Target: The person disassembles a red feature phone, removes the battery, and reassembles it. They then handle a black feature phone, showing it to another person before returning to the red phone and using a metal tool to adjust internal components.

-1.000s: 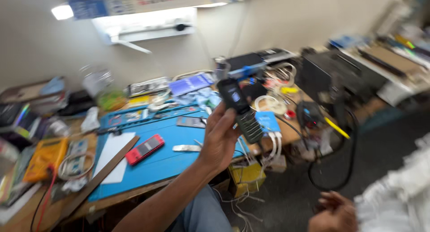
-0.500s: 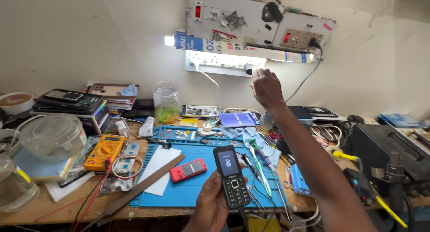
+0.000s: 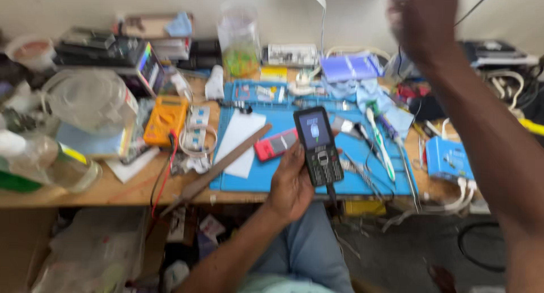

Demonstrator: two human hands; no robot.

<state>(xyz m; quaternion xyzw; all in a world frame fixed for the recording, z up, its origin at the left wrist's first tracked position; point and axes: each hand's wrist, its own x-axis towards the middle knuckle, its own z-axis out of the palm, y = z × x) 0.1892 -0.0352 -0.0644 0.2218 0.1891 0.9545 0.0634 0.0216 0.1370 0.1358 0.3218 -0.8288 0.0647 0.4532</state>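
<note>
My left hand (image 3: 292, 182) has its fingers wrapped round a black phone (image 3: 318, 147), standing long-way up over the blue mat (image 3: 249, 177). My right hand (image 3: 422, 21) is up high, blurry; I cannot tell its fingers.

A wooden desk (image 3: 113, 192), and on it a blue mat (image 3: 272, 177), an orange multimeter (image 3: 165, 120) and a wooden strip (image 3: 218, 169).

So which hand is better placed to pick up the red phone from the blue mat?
Neither is free. The left hand is nearer, beside the red phone, but it holds the black keypad phone. The right hand is raised far up by the wall, blurred.
</note>
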